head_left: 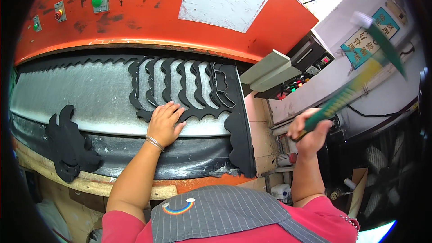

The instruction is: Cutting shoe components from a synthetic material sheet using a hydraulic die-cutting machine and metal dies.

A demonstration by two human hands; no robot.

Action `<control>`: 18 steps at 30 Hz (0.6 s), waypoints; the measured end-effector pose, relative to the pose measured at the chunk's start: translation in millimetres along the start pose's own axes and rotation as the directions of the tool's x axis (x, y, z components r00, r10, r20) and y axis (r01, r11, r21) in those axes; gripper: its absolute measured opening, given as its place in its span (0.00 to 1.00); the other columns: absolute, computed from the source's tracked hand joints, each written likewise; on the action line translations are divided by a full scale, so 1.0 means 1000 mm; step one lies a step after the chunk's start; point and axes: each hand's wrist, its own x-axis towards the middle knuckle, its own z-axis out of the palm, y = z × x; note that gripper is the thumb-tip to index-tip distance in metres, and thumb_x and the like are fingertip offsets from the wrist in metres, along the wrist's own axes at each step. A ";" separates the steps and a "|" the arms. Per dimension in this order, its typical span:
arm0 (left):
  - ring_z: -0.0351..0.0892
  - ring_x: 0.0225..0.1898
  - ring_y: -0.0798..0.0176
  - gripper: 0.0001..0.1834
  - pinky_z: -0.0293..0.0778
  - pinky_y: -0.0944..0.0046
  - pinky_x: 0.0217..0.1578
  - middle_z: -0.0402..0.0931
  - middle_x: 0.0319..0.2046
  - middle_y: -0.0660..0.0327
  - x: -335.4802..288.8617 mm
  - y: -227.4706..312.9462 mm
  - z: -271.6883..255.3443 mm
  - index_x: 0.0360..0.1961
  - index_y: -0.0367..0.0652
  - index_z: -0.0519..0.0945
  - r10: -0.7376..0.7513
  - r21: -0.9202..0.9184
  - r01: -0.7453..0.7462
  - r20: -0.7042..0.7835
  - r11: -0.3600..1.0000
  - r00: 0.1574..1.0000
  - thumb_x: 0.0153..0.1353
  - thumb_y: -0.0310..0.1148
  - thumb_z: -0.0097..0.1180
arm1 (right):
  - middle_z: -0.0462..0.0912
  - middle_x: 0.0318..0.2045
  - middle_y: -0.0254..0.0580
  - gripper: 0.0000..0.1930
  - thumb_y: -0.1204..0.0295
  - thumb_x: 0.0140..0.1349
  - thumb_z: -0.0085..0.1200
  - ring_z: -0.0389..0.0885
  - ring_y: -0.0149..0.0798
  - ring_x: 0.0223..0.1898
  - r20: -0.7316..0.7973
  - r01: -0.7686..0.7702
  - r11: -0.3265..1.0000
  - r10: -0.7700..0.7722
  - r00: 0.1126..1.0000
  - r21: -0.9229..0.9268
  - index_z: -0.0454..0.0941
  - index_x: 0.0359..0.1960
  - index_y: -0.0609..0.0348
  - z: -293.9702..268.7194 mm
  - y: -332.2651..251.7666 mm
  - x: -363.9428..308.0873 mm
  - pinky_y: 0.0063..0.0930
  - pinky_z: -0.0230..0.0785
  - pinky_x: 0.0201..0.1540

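My left hand point(165, 123) lies palm down, fingers spread, on the lower edge of a black foam-like sheet point(202, 113) with several wavy-edged strips between long cut-out gaps. At the sheet's right end, a dark wavy-outlined frame, seemingly a cutting die point(219, 85), rests on it. Raised off to the right, my right hand point(310, 131) grips a hammer point(348, 89) by its green and yellow handle. The hammer's head is up and away from the sheet, smeared by motion; it looks green with a pale end.
Under the sheet is a scuffed metal plate point(72, 85). Black wavy offcuts point(69, 146) hang over the front edge at left. An orange machine body point(144, 15) with buttons stands behind. A control box with coloured knobs point(297, 85) and a wall sign point(373, 36) are at right.
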 end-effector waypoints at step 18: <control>0.67 0.59 0.52 0.23 0.59 0.50 0.59 0.73 0.52 0.56 0.003 0.001 0.000 0.49 0.44 0.77 -0.002 -0.015 0.002 0.017 1.000 1.000 0.51 0.37 0.62 | 0.68 0.19 0.34 0.28 0.41 0.66 0.37 0.66 0.31 0.15 -0.067 0.063 0.998 -0.065 0.996 -0.023 0.67 0.34 0.57 -0.011 0.083 0.023 0.29 0.65 0.22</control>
